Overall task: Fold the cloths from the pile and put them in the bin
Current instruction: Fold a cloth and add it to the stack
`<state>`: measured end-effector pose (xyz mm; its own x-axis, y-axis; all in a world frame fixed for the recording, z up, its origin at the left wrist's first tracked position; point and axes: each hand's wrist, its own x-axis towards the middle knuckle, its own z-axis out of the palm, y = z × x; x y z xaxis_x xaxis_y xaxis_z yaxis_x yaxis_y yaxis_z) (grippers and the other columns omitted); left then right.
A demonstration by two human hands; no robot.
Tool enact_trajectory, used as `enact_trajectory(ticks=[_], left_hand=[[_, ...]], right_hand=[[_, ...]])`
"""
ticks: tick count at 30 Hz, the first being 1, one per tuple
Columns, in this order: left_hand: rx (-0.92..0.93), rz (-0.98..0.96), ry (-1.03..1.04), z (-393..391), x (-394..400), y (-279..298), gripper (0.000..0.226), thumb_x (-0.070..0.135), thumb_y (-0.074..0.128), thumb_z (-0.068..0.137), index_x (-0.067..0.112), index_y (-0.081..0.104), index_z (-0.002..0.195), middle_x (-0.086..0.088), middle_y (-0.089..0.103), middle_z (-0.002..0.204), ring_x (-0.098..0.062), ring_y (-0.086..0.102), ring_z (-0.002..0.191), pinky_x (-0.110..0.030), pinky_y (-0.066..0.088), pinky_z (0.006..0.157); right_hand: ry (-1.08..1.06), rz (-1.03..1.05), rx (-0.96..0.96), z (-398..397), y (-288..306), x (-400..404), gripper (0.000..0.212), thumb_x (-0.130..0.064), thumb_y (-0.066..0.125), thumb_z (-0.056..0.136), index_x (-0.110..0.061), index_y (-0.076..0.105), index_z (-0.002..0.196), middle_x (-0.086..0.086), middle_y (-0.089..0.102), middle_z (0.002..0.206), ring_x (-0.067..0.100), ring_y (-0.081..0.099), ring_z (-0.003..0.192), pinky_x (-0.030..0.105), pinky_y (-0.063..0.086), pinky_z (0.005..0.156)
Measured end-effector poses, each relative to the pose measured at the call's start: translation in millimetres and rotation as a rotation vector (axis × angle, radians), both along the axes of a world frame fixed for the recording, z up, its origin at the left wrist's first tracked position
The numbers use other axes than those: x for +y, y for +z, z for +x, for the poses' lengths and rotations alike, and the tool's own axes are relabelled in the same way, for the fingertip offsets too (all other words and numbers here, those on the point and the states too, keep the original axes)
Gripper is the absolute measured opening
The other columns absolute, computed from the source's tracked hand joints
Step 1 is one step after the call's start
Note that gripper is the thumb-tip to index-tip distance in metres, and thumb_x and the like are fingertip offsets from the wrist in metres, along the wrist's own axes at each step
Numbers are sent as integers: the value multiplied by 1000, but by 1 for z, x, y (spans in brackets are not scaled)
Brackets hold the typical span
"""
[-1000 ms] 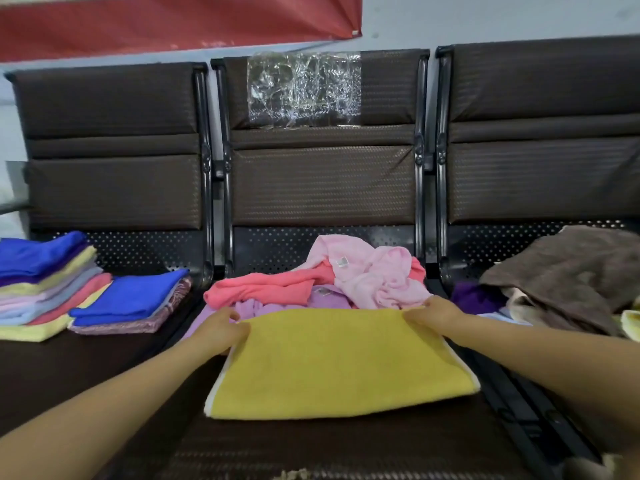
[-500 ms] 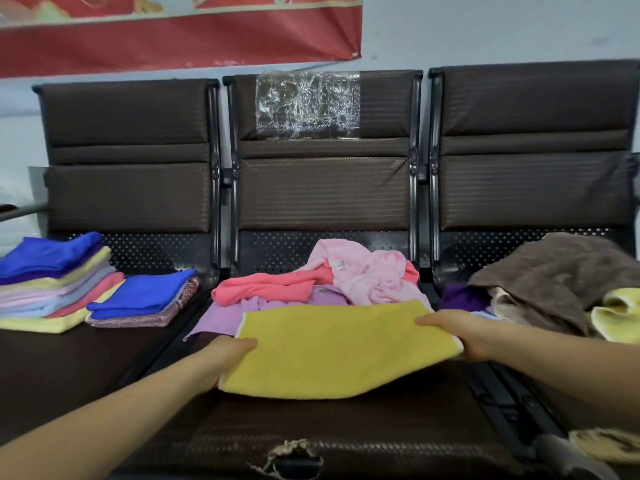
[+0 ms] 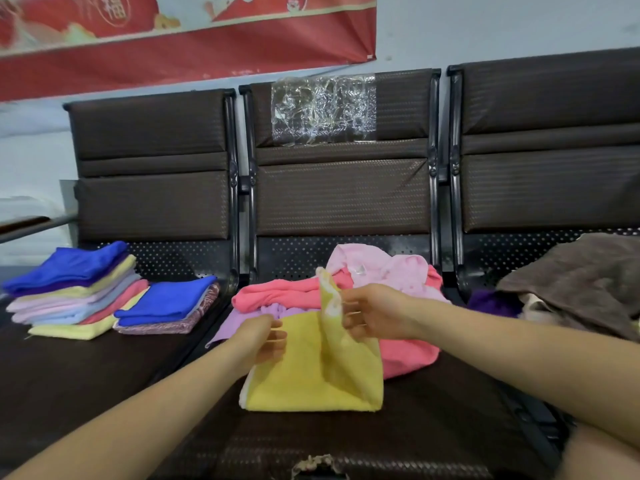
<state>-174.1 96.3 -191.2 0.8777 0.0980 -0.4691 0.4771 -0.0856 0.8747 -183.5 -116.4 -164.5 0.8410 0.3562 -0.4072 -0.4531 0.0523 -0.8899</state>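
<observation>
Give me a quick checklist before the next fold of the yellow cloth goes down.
1. Left hand grips the yellow cloth at its left edge: ok.
2. Right hand pinches the raised right edge: ok.
3. Cloth's near edge rests on the middle seat, with bare seat in front: ok.
4. Fold aligned, edges meeting: cannot tell; the raised flap is mid-air.
5. Unfolded pile lies just behind and touches the cloth, and could snag: not ok.
6. Bin in sight for drop-off: not ok; only folded stacks on the left seat.
</observation>
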Motion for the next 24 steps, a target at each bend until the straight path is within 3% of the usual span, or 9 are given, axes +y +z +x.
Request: enact_trajectory(ticks=[2,4,7,9,13,16,17,20,24], left_hand=[[88,-41,-109,-1,-2,-7,34,28,43,100,-2,57,110,-16,60,87,-28,57,74,-31,49,63],[96,-14,-162,2,-3,-14,38,30,39,101,-1,54,119,-17,61,93,-28,58,80,-32,48,62],[68,-38,-202,7,-7,-18,34,31,45,99,5,59,115,-14,66,98,-27,63,85,-32,50,64],[69,-26,-234,15,-10,-23,33,33,53,96,5,63,112,-14,69,100,-27,65,90,-32,53,73],[2,169,-235,23,-24,-34,40,30,66,89,0,58,114,-10,65,102,-25,62,93,-32,51,83],[-156,227,-204,25,-34,-25,19,20,57,94,8,50,108,-2,56,84,-13,53,73,-22,42,60],[-205,227,-201,28,-34,-20,19,18,54,95,9,50,112,-2,57,88,-13,54,77,-22,43,62],[-330,298,-218,33,-24,-11,42,18,49,97,11,44,138,-8,53,131,-27,49,119,-27,39,90],[-317,409,-218,29,5,-14,44,21,46,98,11,42,141,-12,50,137,-29,48,123,-33,38,100]], right_hand=[[158,-112,-1,1,-9,10,16,-19,49,97,-12,55,111,8,60,91,20,64,76,28,54,61],[218,-369,-118,2,-16,10,21,-19,49,98,-10,56,115,7,61,88,16,63,71,25,53,61],[96,-760,-375,4,-27,-7,12,-16,56,92,-10,62,100,3,60,77,10,55,57,19,46,49],[-4,-861,-423,3,-33,-22,4,-16,62,87,-14,59,87,5,61,77,12,54,57,19,45,47],[-70,-736,-166,-6,-41,-36,21,-21,67,87,-10,53,75,12,61,72,17,57,56,24,49,48],[-87,-634,-104,-6,-41,-33,20,-21,65,89,-7,56,77,11,60,70,16,59,52,22,49,47],[-102,-621,-137,-4,-40,-31,19,-21,65,88,-7,58,77,11,61,68,16,59,51,21,49,48],[-146,-602,-243,4,-36,-23,21,-22,66,87,-9,57,74,10,60,65,17,56,49,22,46,48],[-140,-717,-389,15,-39,0,26,-25,71,84,-9,57,70,6,52,57,13,44,46,17,36,41]])
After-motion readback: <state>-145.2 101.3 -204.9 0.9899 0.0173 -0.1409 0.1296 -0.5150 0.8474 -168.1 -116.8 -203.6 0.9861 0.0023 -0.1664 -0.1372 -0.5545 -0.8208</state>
